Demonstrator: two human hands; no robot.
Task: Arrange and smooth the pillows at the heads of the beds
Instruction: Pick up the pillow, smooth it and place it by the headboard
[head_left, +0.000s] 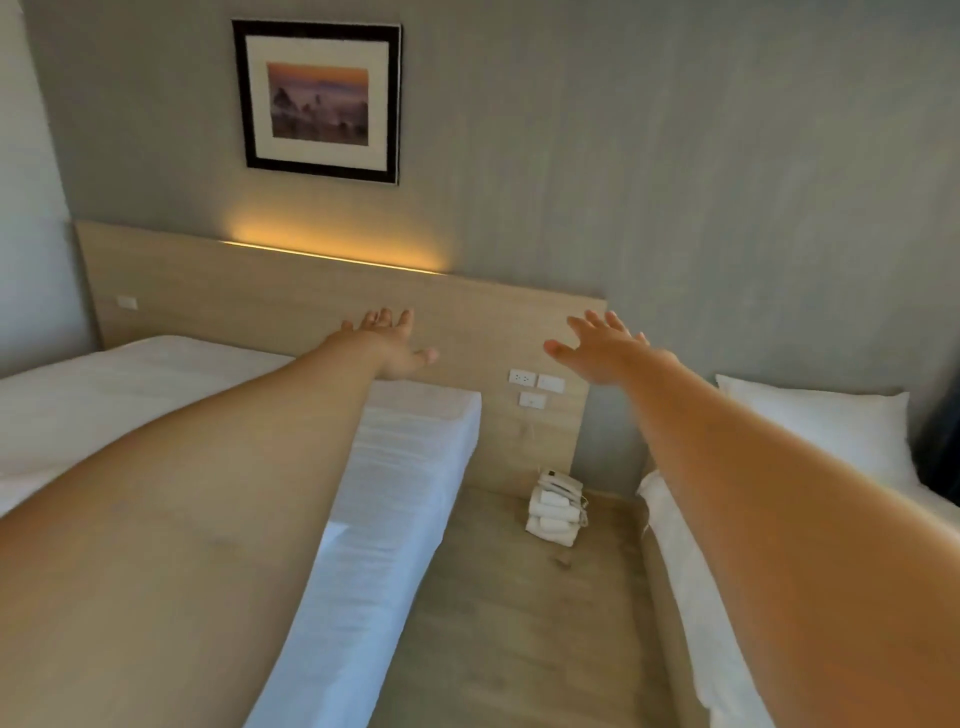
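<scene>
Both my arms stretch forward over the gap between two white beds. My left hand is open, fingers spread, in the air above the head end of the left bed, in front of the wooden headboard. My right hand is open too, fingers apart, holding nothing, over the gap near the headboard's right end. A white pillow lies at the head of the right bed, to the right of my right forearm. No pillow shows on the left bed.
A stack of rolled white towels with a white phone sits on the wooden floor between the beds, against the headboard. Wall sockets are on the headboard. A framed picture hangs on the grey wall.
</scene>
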